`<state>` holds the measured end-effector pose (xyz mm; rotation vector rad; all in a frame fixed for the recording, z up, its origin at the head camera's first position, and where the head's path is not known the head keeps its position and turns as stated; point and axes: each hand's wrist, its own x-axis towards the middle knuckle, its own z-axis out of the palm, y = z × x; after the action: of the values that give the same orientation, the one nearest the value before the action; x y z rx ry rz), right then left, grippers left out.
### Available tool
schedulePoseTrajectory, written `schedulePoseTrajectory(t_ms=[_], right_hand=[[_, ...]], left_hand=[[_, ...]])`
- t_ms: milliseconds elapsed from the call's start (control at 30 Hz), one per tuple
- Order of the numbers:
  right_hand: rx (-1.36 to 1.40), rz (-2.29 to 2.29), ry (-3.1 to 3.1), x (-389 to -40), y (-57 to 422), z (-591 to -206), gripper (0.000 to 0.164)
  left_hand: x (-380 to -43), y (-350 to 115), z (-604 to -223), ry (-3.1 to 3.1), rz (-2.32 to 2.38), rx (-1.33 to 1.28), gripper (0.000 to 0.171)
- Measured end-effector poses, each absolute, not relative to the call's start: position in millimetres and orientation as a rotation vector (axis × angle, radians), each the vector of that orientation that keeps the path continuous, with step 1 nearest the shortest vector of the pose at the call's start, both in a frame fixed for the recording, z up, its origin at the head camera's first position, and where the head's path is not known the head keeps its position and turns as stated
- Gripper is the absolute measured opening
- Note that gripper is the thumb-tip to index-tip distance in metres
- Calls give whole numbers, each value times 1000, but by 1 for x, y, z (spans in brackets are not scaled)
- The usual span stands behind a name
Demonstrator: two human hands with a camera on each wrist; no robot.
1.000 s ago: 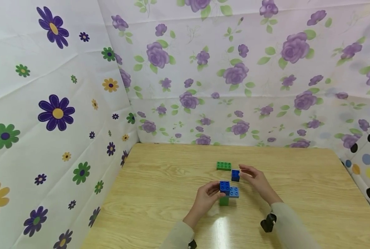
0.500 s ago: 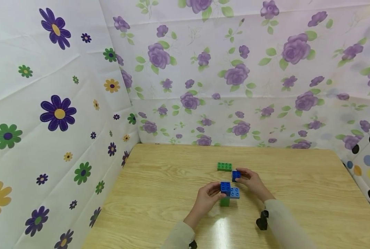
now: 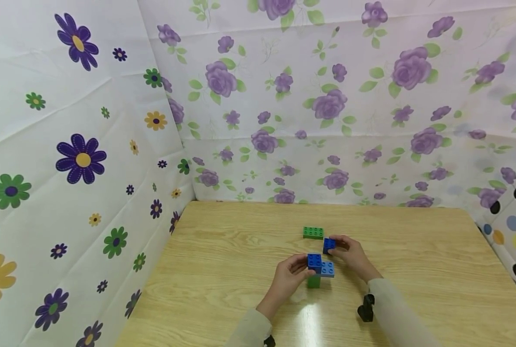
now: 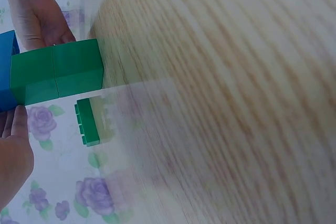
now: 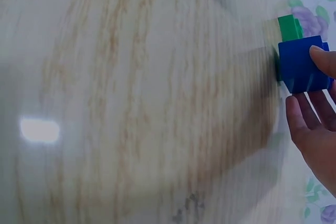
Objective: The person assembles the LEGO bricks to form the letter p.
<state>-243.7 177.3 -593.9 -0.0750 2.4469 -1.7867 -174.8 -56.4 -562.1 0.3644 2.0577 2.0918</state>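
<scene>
The left hand (image 3: 285, 278) has thumb and fingers curled round the blue top (image 3: 314, 260) of a stack (image 3: 313, 281), its far fingertips hidden; the left wrist view cuts off that top. Below come a jutting light blue brick (image 3: 327, 268) and two green blocks (image 4: 56, 72). Behind the stack, the right hand (image 3: 351, 256), cropped in its wrist view, pinches a studded dark blue brick (image 3: 328, 245); whether this touches the table (image 3: 223, 250) is unclear. A green brick (image 3: 313, 233) lies farther back.
</scene>
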Motion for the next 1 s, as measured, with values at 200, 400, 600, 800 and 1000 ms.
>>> schedulePoseTrajectory(t_ms=[200,400,600,800,1000], right_hand=[[-101,-1769,2451,-242,182,-587,48],[-146,-1748,2438,-239,188,-576,49],[-260,-1762,2418,-232,192,-564,47],[-337,-1751,2416,-227,196,-554,45],[-380,-1728,2427,-223,200,-549,43]], left_hand=[[-175,-56,-563,2056,2087,341,42],[-175,-56,-562,2048,2084,326,42],[-174,-56,-561,2064,2082,345,42],[-175,-55,-564,2062,2093,350,42],[-176,-56,-565,2057,2100,371,42]])
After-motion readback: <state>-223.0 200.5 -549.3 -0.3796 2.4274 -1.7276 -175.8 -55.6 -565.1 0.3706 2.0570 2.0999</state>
